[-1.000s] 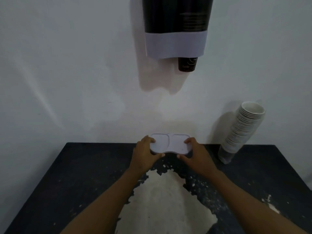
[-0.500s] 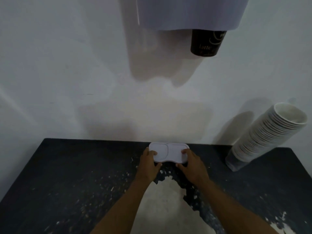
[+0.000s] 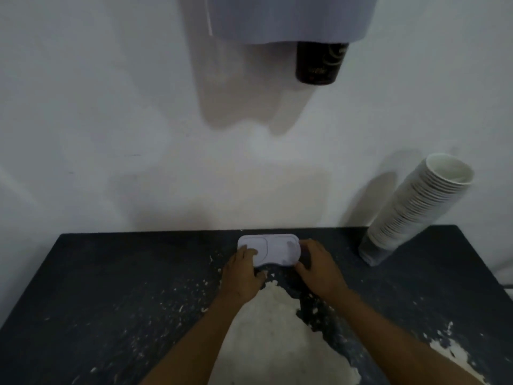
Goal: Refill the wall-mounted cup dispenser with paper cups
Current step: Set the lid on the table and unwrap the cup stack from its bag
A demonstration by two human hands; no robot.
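Observation:
The white base of the wall-mounted cup dispenser [image 3: 288, 18] fills the top of the view, with one dark paper cup [image 3: 319, 63] sticking out below it. A tall stack of white paper cups [image 3: 416, 209] leans against the wall at the table's back right. A white two-lobed dispenser lid [image 3: 277, 251] lies flat on the dark table, close to the wall. My left hand [image 3: 243, 273] grips its left end with fingers on top. My right hand [image 3: 319, 269] holds its right end, thumb at the front corner.
The dark table [image 3: 111, 287] has a large worn pale patch [image 3: 280, 337] in front of my hands and pale flecks around it. Its back edge meets the white wall [image 3: 111, 134]. The cup stack stands about a hand's width right of my right hand.
My hands have carried the lid down and away from me until it lies on the table by the wall. The view has moved closer, so the dispenser now sits higher and larger.

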